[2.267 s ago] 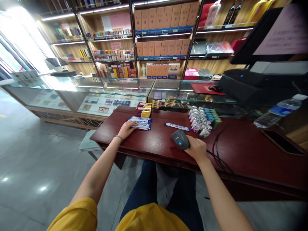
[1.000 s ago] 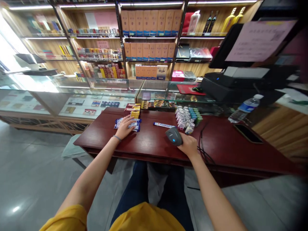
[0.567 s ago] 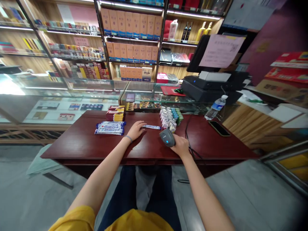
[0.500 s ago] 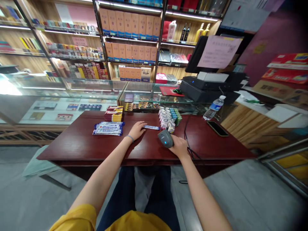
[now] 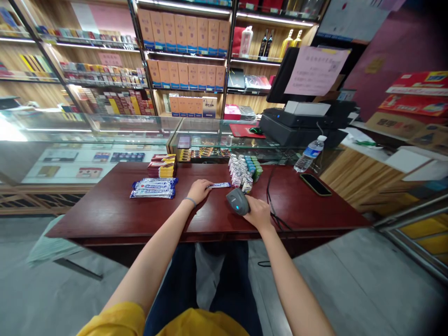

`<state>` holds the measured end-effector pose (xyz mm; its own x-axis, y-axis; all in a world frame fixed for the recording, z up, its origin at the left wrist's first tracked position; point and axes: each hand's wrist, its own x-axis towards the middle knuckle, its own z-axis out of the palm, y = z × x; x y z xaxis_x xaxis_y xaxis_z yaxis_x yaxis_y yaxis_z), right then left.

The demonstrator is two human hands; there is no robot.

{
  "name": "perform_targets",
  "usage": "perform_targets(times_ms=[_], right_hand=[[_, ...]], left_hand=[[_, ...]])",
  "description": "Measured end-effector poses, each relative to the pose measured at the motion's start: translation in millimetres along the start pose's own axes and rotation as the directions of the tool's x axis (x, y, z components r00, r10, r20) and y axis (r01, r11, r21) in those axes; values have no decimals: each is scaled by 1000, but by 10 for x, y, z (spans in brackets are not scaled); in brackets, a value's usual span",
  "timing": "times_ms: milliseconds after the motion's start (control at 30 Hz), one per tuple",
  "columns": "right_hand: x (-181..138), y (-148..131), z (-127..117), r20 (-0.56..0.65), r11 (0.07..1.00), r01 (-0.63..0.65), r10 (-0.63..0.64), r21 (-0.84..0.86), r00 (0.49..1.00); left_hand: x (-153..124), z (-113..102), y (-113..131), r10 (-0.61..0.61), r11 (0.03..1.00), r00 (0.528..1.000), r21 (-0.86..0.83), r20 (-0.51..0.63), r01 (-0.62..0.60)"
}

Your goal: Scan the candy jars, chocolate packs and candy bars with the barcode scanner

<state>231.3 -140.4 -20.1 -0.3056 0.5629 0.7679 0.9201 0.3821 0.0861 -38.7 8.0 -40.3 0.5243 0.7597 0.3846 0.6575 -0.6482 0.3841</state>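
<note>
My left hand (image 5: pixel 199 191) is closed on the left end of a slim blue-and-white packet (image 5: pixel 220 185), just above or on the dark red desk (image 5: pixel 206 219). A grey handheld barcode scanner (image 5: pixel 238 202) with a blue light is in my right hand (image 5: pixel 258 213), its head turned toward the packet. Similar blue-and-white packets (image 5: pixel 154 187) lie in a pile to the left. Behind them stands a stack of yellow-and-maroon packets (image 5: pixel 162 166). Rows of small bottles (image 5: pixel 240 171) and green-and-blue packs (image 5: pixel 255 167) stand beyond the scanner.
At the right of the desk are a water bottle (image 5: pixel 310 154), a phone (image 5: pixel 315 184) and a black cable (image 5: pixel 269 196). A glass display counter (image 5: pixel 140 135) runs behind, with a monitor (image 5: pixel 284 74) above it. A stool (image 5: pixel 52 242) stands at the left.
The packet's right end has tilted up slightly in my left hand. The scanner has shifted a little to the left in view, along with a small camera movement.
</note>
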Motion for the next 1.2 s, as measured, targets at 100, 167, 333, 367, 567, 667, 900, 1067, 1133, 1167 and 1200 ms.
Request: perform_targets(times_ms=[100,167,333,367,567,667,900,1067,1133,1167,1200], right_hand=[[1,-9,-11,8,1000,0,0,11,1000],[1,-12,-20,24,1000,-6,6,8,1000],[-17,-2,-18,75,999,-32,32,-5,997],[-20,0,-14,81,999,-39,40,-11,996],[-19,-5,-17,43,1000,-22,23,-13,999],[-22,-8,-27,67,1000,-24,24,-10,997],[-24,-16,-15,107,1000,-22,22,0,994],[-19,-12,-2,118,1000,-25,25,-8,993],[-23,-6,-2,120,999,-38,40,-20,992],[-25,-4,-3,122,999,-42,44,-24,992],[-25,-3,-4,125,999,-42,45,-25,991]], left_hand=[[-13,-6,14,-6,1000,1000,-1,-10,6],[-37,-20,39,-29,999,999,-33,-25,28],[-115,-111,84,-181,966,978,-204,-104,157],[-125,-131,79,-213,949,970,-260,-117,177],[-126,-147,-35,-366,834,919,-489,-145,255],[-119,-113,-72,-367,815,921,-522,-129,252],[-123,-115,-58,-344,825,930,-514,-128,235],[-126,-139,-42,-342,829,931,-508,-127,235],[-126,-147,-34,-353,821,926,-518,-131,240],[-124,-149,-27,-359,817,924,-524,-133,242],[-122,-149,-18,-366,811,921,-531,-133,245]])
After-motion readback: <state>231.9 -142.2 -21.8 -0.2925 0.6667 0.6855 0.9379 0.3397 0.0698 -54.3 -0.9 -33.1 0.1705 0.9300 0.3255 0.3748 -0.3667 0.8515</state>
